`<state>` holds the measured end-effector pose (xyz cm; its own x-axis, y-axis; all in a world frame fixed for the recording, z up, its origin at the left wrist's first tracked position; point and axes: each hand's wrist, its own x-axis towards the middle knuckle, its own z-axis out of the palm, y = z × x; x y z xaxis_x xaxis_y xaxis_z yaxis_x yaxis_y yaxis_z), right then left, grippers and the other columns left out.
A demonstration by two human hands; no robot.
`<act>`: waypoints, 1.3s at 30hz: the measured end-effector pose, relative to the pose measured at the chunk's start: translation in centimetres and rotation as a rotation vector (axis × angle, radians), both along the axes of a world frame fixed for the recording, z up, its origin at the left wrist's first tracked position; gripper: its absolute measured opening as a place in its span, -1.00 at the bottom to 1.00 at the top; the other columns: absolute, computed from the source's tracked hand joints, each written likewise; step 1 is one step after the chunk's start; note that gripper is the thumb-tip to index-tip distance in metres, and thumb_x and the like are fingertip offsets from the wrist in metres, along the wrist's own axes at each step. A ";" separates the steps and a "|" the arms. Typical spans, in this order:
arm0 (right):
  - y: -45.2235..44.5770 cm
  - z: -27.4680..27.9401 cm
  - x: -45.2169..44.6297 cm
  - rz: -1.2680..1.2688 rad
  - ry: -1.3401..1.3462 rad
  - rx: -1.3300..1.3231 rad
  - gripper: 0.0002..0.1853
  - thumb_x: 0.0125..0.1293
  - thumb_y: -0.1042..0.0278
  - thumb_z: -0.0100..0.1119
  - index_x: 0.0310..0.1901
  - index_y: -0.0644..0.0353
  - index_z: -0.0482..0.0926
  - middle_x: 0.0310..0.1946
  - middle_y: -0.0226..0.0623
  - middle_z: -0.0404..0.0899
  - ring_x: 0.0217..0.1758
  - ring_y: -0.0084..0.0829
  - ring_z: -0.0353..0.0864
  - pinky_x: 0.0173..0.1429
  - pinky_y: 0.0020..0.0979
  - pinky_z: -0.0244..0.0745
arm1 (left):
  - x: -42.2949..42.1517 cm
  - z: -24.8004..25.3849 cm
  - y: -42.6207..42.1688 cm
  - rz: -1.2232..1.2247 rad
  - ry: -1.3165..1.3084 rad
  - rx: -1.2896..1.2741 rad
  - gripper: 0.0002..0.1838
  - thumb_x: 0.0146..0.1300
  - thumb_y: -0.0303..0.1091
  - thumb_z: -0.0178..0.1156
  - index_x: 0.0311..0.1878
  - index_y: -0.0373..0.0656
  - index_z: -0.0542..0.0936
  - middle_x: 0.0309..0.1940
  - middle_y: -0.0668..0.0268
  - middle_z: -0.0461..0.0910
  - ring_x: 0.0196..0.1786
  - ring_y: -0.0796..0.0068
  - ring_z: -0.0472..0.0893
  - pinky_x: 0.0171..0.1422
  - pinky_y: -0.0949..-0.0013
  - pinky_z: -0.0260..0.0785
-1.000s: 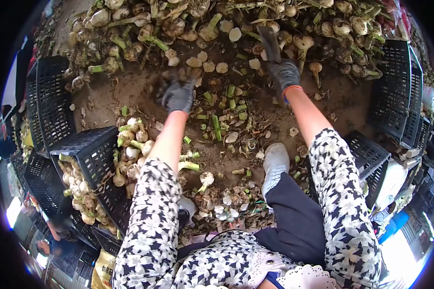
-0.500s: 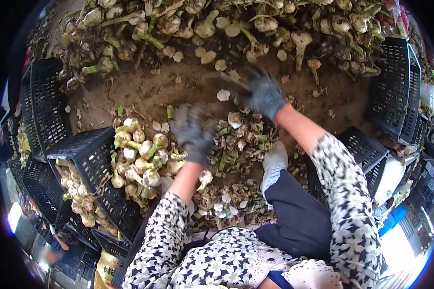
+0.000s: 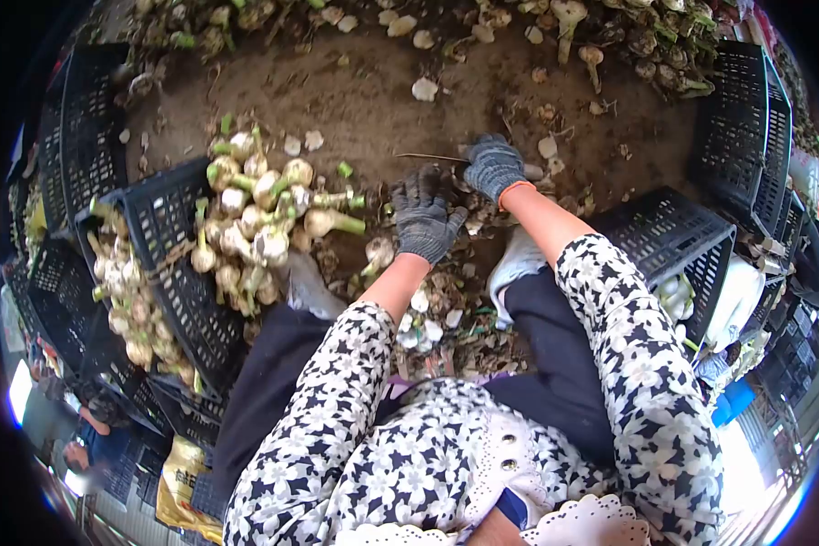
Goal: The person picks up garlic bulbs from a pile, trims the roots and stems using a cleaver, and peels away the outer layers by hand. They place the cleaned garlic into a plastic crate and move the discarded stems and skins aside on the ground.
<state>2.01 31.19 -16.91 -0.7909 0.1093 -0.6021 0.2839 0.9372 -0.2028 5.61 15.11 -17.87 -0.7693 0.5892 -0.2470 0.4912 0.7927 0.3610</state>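
Observation:
My left hand (image 3: 428, 214), in a dark grey knitted glove, lies palm down over the heap of garlic scraps between my feet. Its fingers are stretched out and the thumb stands apart. Just to the right, my gloved right hand (image 3: 494, 170) is closed around a knife. The thin knife blade (image 3: 432, 157) points left above the left fingertips, seen nearly edge-on. Left of my left hand is a pile of trimmed garlic bulbs (image 3: 268, 205) with short green stems. A single garlic bulb (image 3: 379, 253) sits beside my left wrist.
A black plastic crate (image 3: 187, 264) stands tilted at the left, with more garlic beside it. Other crates (image 3: 742, 127) are at the right. Untrimmed garlic (image 3: 664, 45) lies along the far side of the dirt floor (image 3: 337, 100). Another person (image 3: 100, 428) is at the lower left.
Both hands have come closer together, the left moving right onto the scraps and the right moving slightly down. The view has tilted down, so the far garlic shows less.

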 end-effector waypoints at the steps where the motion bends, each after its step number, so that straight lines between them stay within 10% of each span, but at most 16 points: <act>1: -0.5 1.0 1.0 -0.015 -0.067 0.007 -0.64 -0.12 0.22 0.01 -0.23 0.16 0.55 -0.17 -0.11 0.47 -0.06 -0.16 0.41 0.03 -0.26 0.32 | 1.3 0.5 -0.5 0.011 -0.005 -0.003 -0.29 0.03 0.13 -0.08 0.20 -0.09 0.18 0.24 0.09 0.02 0.28 0.05 -0.03 0.28 -0.04 -0.29; 7: -0.4 5.6 3.9 0.360 -0.112 0.114 -0.57 -0.12 0.11 0.08 -0.14 0.03 0.50 0.05 -0.30 0.31 0.17 -0.26 0.19 0.13 -0.28 0.18 | 6.5 4.2 -4.3 -0.182 -0.439 -0.040 -0.37 -0.01 -0.11 0.04 0.19 0.00 0.21 0.24 0.08 0.02 0.31 0.11 -0.08 0.32 0.07 -0.28; 9: 1.2 7.0 2.9 0.451 0.275 0.036 -0.57 -0.10 0.06 0.10 -0.12 -0.04 0.49 0.02 -0.29 0.34 0.09 -0.22 0.27 0.08 -0.29 0.24 | 6.9 4.4 -5.3 -0.140 -0.152 0.031 -0.52 -0.02 -0.23 0.04 0.06 -0.03 0.37 0.09 0.01 0.26 0.19 0.12 0.21 0.23 0.13 0.01; 11: 2.0 10.8 1.4 0.133 0.405 0.000 -0.60 -0.12 0.00 0.12 -0.21 -0.02 0.53 -0.12 -0.23 0.44 -0.05 -0.20 0.40 -0.01 -0.29 0.32 | 5.8 4.9 -6.4 -0.238 -0.426 -0.184 -0.66 0.00 -0.17 0.05 -0.13 -0.06 0.48 -0.13 0.10 0.45 -0.03 0.14 0.41 0.02 0.27 0.26; 12: 2.4 13.3 0.4 0.090 0.396 -0.014 -0.61 -0.11 0.00 0.12 -0.24 0.01 0.54 -0.20 -0.19 0.48 -0.13 -0.19 0.44 -0.05 -0.28 0.35 | 6.6 4.4 -7.8 0.030 -0.348 0.099 -0.77 0.05 -0.18 0.01 -0.34 -0.10 0.53 -0.30 0.19 0.53 -0.22 0.21 0.50 -0.16 0.33 0.33; 15: 2.7 19.0 -0.6 0.024 0.454 0.006 -0.61 -0.09 0.00 0.12 -0.26 0.05 0.54 -0.31 -0.14 0.52 -0.21 -0.16 0.48 -0.09 -0.25 0.37 | 5.1 9.2 -10.4 0.244 -0.490 0.020 -0.66 0.11 -0.12 -0.05 -0.18 -0.13 0.51 -0.21 0.19 0.51 -0.15 0.26 0.49 -0.08 0.29 0.31; 19: 0.7 25.7 0.3 0.043 0.512 0.151 -0.56 -0.06 -0.04 0.12 -0.20 0.07 0.53 -0.30 -0.12 0.53 -0.20 -0.15 0.48 -0.09 -0.23 0.36 | 4.4 5.1 -14.6 0.123 0.104 0.383 -0.72 0.17 -0.19 -0.14 -0.25 -0.01 0.56 -0.35 0.15 0.54 -0.18 0.24 0.51 -0.09 0.24 0.33; 25: -5.8 32.5 1.2 0.225 0.652 0.022 -0.51 -0.06 -0.15 0.11 -0.20 0.07 0.54 -0.36 -0.12 0.54 -0.26 -0.18 0.51 -0.17 -0.23 0.39 | 0.2 12.0 -15.2 0.255 -0.097 -0.172 -0.66 0.08 -0.17 -0.02 -0.26 -0.27 0.53 -0.24 0.07 0.51 -0.15 0.13 0.49 -0.11 0.21 0.31; 27: -8.1 33.1 2.4 0.237 0.588 0.012 -0.50 -0.07 -0.16 0.11 -0.20 0.07 0.54 -0.39 -0.14 0.54 -0.30 -0.19 0.51 -0.19 -0.26 0.38 | 0.7 10.2 -14.0 0.563 -0.142 0.446 -0.69 0.06 -0.16 -0.01 -0.30 -0.17 0.57 -0.33 0.09 0.54 -0.18 0.13 0.50 -0.07 0.22 0.31; 33: -7.6 33.9 5.8 0.128 0.746 -0.293 -0.64 -0.03 0.06 0.20 -0.25 0.12 0.56 -0.44 -0.17 0.56 -0.35 -0.30 0.54 -0.24 -0.35 0.41 | 0.5 10.6 -12.1 0.675 -0.360 0.356 -0.49 -0.04 0.01 0.03 -0.23 -0.30 0.53 -0.21 -0.03 0.48 -0.10 0.05 0.46 -0.02 0.21 0.26; 35: -7.0 34.3 6.2 0.043 0.835 -0.543 -0.81 0.13 0.39 0.05 -0.24 0.27 0.51 -0.44 -0.34 0.55 -0.37 -0.54 0.51 -0.27 -0.57 0.41 | 0.0 8.9 -13.2 0.705 -0.258 0.408 -0.51 -0.04 -0.03 0.01 -0.27 -0.33 0.53 -0.23 -0.05 0.49 -0.12 0.04 0.46 -0.02 0.19 0.26; 39: -2.7 36.9 7.9 0.327 1.051 0.185 -0.88 0.16 0.48 -0.02 -0.26 0.27 0.44 -0.55 -0.36 0.47 -0.44 -0.60 0.46 -0.33 -0.65 0.42 | -0.9 6.8 -13.6 0.708 -0.191 0.256 -0.64 -0.01 -0.16 -0.02 -0.43 -0.31 0.54 -0.38 -0.03 0.51 -0.30 0.07 0.50 -0.20 0.17 0.29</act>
<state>9.87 28.46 19.99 -0.9047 -0.1783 0.3870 -0.2124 0.9761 -0.0467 4.67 1.56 -11.06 -0.9413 0.0294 -0.3362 -0.1910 0.7750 0.6024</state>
